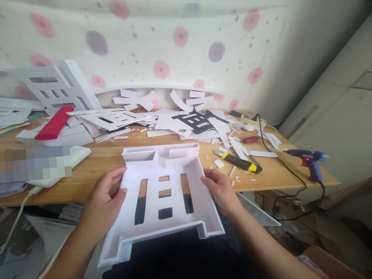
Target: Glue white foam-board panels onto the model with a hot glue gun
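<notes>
A white foam-board shell (174,202), shaped like a written character with raised side walls and cut-out slots, is held over the front edge of the table. My left hand (108,199) grips its left side, thumb toward the inside and fingers near the upper left corner. On the opposite wall my right hand (222,191) is closed, its thumb over the rim and its other fingers partly hidden behind. Through the slots show the wooden table top and dark clothing. The shell's near end lies above my lap, tilted toward me.
A yellow-and-black utility knife (239,163) lies right of the shell. Beyond it, a blue glue gun (308,160) stands with its black cord. White offcuts (164,122) and a black cut character (195,122) cover the back. Another white shell (54,84) leans behind a red object (54,123).
</notes>
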A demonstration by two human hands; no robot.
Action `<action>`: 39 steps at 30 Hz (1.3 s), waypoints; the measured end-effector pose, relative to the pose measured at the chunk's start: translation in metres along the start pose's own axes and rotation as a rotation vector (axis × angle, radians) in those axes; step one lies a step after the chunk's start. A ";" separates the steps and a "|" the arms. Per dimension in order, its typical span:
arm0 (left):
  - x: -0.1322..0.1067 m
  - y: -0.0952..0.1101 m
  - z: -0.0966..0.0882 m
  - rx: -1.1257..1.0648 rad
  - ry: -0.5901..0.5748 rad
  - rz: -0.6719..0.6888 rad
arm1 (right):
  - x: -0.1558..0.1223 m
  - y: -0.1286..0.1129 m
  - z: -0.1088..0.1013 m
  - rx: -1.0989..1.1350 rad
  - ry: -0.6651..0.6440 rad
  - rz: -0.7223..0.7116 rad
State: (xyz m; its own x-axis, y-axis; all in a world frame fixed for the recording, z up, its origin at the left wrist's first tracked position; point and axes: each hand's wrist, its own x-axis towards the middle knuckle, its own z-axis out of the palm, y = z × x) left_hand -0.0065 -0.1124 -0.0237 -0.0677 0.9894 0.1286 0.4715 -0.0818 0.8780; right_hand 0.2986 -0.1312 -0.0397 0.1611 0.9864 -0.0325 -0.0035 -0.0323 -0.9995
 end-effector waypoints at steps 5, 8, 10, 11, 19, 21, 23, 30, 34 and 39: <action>0.016 0.016 -0.007 0.326 -0.017 0.243 | -0.005 0.002 -0.005 0.025 -0.027 -0.018; 0.017 0.040 -0.005 0.581 0.001 0.497 | -0.005 0.003 -0.008 -0.007 -0.019 -0.052; 0.017 0.055 -0.002 0.632 -0.041 0.603 | -0.004 0.004 -0.009 -0.054 -0.005 -0.080; 0.017 0.061 0.000 0.636 -0.073 0.626 | -0.003 0.005 -0.009 -0.084 0.005 -0.095; 0.024 0.097 0.022 0.509 -0.115 0.597 | -0.003 0.015 -0.002 -0.258 0.082 -0.262; 0.027 0.103 0.033 0.547 -0.155 0.702 | -0.005 0.018 -0.002 -0.287 0.084 -0.316; 0.031 0.106 0.047 0.611 -0.228 0.810 | -0.009 0.019 -0.002 -0.318 0.078 -0.380; 0.042 0.094 0.083 0.688 -0.156 0.983 | -0.031 0.029 -0.013 -0.464 0.046 -0.688; 0.036 0.088 0.091 0.615 -0.108 1.014 | -0.015 0.026 -0.052 -0.717 0.157 -0.854; 0.029 0.085 0.094 0.566 -0.072 1.020 | 0.045 0.011 -0.111 -1.011 0.285 -0.691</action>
State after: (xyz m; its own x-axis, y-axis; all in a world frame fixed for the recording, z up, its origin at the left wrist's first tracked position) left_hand 0.1141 -0.0796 0.0118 0.6102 0.5017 0.6132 0.6041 -0.7954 0.0496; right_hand 0.4151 -0.1047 -0.0518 0.0355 0.7807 0.6239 0.9025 0.2432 -0.3556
